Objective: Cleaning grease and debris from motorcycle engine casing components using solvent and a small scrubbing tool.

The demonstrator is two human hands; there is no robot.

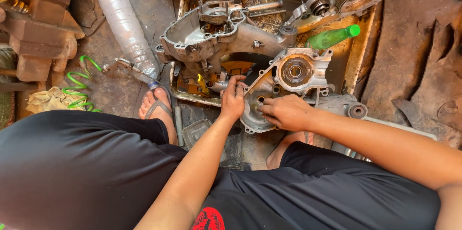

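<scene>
Engine cover (pixel 288 78): grey cast metal, greasy, round bearing seat, centre of frame, tilted against tray (pixel 358 49).
Left hand (pixel 233 99): fingers curled, gripping cover's left edge.
Right hand (pixel 285 112): fingers bent, pressing cover's lower face.

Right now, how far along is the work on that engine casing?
Done: the casing halves are apart; the larger half lies in the metal tray. In hand: left hand and right hand both grip the grey cover. Left: other parts lie loose behind.
</scene>
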